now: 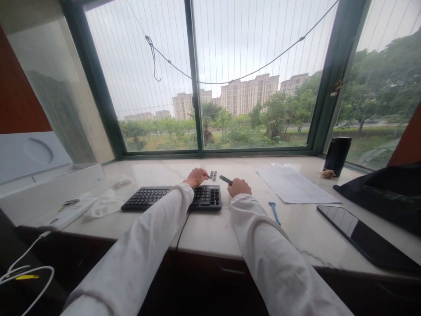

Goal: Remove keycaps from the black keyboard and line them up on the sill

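My left hand (196, 177) is above the black keyboard (144, 198), its fingertips pinched on a small dark piece too small to make out, perhaps a keycap. Just beyond the number pad lie several small grey keycaps (213, 174) in rows. In my right hand (239, 188), to the right of the keyboard, is a slim dark tool (226, 179); its tip points left toward the keycaps, and its exact kind is unclear. My left sleeve hides the middle of the keyboard. A blue tool with a wide head (273, 212) lies near my right forearm.
Printed paper sheets (296, 183), a black tablet-like device (365, 237), a black cylinder (337, 156) and dark cloth (388, 193) are on the right. Leftward are a white box (52, 188), a white power strip (70, 213) and a crumpled plastic bag (105, 204). A window (200, 152) borders the back.
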### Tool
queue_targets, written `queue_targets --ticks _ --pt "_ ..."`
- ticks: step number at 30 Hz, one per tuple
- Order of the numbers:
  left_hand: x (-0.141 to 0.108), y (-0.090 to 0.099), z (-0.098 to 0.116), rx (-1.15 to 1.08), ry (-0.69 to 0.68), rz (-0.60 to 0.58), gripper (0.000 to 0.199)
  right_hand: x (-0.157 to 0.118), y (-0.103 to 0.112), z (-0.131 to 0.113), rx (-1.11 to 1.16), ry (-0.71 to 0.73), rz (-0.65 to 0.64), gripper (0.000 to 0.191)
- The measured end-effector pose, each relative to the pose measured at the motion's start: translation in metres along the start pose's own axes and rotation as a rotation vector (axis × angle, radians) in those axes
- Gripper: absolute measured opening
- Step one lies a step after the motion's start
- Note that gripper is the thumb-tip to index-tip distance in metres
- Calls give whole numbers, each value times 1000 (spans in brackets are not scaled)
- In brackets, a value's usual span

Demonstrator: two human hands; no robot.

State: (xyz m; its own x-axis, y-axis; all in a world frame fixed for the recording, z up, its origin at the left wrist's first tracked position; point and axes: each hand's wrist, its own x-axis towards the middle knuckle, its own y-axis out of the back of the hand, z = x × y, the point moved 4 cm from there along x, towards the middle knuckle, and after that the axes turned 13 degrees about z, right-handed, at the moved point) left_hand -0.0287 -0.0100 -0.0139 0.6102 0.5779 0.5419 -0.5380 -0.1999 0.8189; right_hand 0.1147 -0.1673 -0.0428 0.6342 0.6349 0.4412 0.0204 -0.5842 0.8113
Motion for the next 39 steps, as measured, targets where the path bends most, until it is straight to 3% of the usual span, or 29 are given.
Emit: queue_targets --ticks 5,10,25,39 --pt "9 -24 -7 21 0 -59 20 0 -1 -4 3 13 -5 25" --pt "15 -33 -10 46 8 -88 20 -1 -4 -9 46 25 -16 24" --pt "16 -29 2 82 12 -99 19 -2 -5 -10 39 20 -2 26" --pt "15 -27 -1 111 15 -103 19 -2 -5 -9 9 10 -5 26"
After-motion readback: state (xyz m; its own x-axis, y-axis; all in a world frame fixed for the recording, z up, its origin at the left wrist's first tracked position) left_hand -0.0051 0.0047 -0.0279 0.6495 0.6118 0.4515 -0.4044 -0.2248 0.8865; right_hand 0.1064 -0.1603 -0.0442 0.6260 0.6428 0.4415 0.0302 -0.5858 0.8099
